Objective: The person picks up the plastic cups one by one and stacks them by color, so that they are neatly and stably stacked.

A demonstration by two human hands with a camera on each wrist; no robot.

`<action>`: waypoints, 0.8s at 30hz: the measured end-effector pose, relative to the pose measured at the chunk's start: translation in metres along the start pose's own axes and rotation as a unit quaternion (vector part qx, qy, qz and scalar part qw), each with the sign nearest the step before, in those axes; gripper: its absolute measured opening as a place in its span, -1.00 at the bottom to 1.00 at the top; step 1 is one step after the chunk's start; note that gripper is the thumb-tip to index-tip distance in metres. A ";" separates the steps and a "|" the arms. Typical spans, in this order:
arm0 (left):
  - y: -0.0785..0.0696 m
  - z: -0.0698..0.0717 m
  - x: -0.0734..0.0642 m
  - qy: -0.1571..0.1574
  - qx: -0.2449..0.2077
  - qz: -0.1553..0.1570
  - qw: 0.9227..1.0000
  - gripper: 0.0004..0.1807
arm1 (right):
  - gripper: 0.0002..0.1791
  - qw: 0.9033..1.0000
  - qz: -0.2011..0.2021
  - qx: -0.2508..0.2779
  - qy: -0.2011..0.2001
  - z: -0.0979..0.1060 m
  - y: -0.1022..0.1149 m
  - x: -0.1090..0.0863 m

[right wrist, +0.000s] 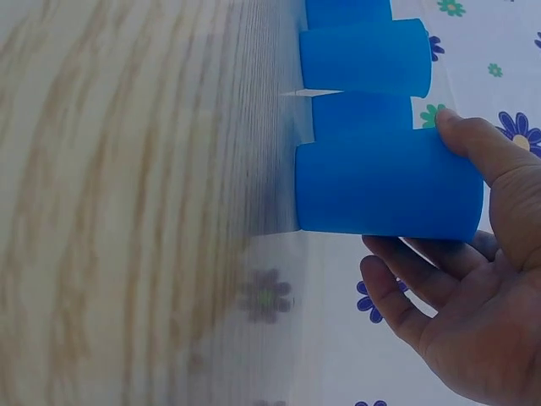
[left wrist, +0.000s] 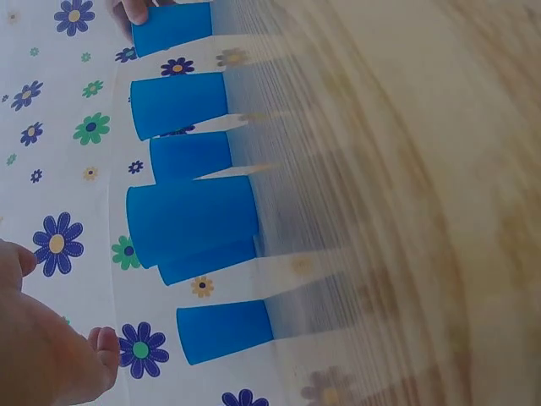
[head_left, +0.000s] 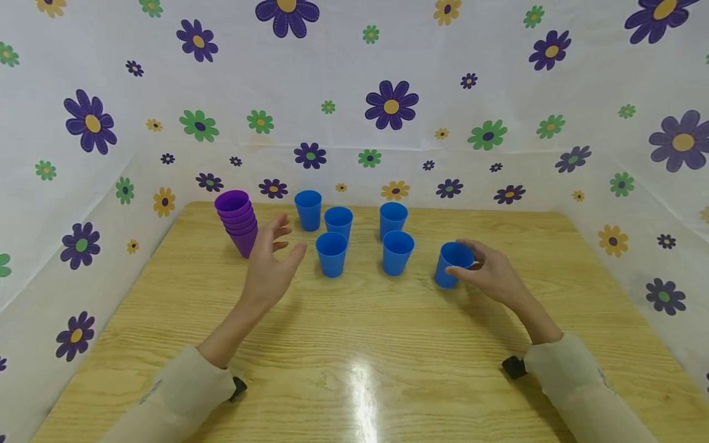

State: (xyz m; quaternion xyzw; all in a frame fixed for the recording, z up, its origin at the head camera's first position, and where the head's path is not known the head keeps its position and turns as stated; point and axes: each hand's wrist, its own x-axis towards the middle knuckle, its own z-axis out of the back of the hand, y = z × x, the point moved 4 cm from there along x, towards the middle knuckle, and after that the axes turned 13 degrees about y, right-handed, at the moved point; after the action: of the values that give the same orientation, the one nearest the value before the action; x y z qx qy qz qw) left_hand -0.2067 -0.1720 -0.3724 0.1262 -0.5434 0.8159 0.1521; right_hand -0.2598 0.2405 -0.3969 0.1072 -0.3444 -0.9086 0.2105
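Observation:
With thumb and fingers on either side near its rim, my right hand (head_left: 495,274) holds an upright blue cup (right wrist: 380,188), whose base is at the tabletop. My left hand (head_left: 267,269) is empty, its fingers relaxed and spread above the table. Just left of it stands a stack of nested purple cups (head_left: 235,215), partly behind the fingers. Between the hands are several more blue cups. Two are nearer the front, one left (head_left: 332,257) and one centre (head_left: 397,255). Behind them stand others, including a back-left cup (head_left: 308,212) and a back-centre cup (head_left: 392,216).
The wooden table (head_left: 332,344) runs back to a white flower-print cloth (head_left: 343,74), which hangs behind it and along both sides. A glare spot lies on the front of the tabletop. Dark straps show at both sleeve cuffs.

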 end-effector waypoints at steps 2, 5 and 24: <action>0.001 -0.005 0.001 0.018 -0.001 0.022 1.000 -0.33 | -0.23 1.000 0.000 0.004 0.000 0.000 0.000 0.000; 0.003 -0.012 0.002 0.047 -0.001 0.057 0.997 -0.27 | -0.24 1.000 0.001 0.004 -0.001 0.000 -0.001 0.000; 0.020 -0.037 0.010 0.124 0.007 0.147 0.981 -0.01 | -0.25 1.000 0.001 0.000 -0.001 -0.001 0.001 0.001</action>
State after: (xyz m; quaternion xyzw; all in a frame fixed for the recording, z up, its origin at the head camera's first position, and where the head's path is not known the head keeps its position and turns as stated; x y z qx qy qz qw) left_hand -0.2251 -0.1438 -0.3996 -0.0560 -0.5276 0.8421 0.0963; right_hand -0.2603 0.2388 -0.3969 0.1058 -0.3445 -0.9086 0.2110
